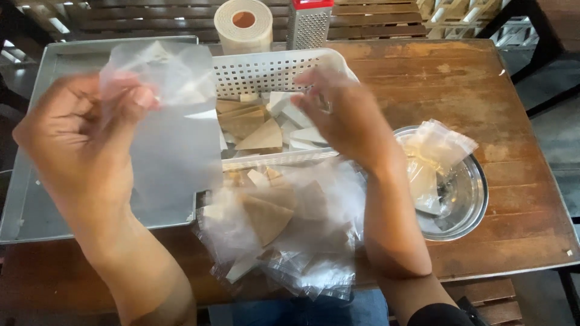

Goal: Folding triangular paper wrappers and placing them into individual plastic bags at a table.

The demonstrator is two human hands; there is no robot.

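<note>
Holding a clear, limp plastic bag [163, 115] above the metal tray [36, 199], left hand [78, 133] pinching its top edge, right hand [344, 115] blurred, fingers curled over the white basket [272, 69] of triangular pieces, grip unclear, worktop [483, 90] beneath.

A worn brown wooden table [459, 90] stands before a dark slatted wooden bench [374, 18], over grey floor [553, 130].

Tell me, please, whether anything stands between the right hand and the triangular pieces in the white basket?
Nothing visible does. The right hand hovers over the white basket, just above the triangular pieces, with no object between them. The left hand holds a clear plastic bag off to the side, over the metal tray.
</note>
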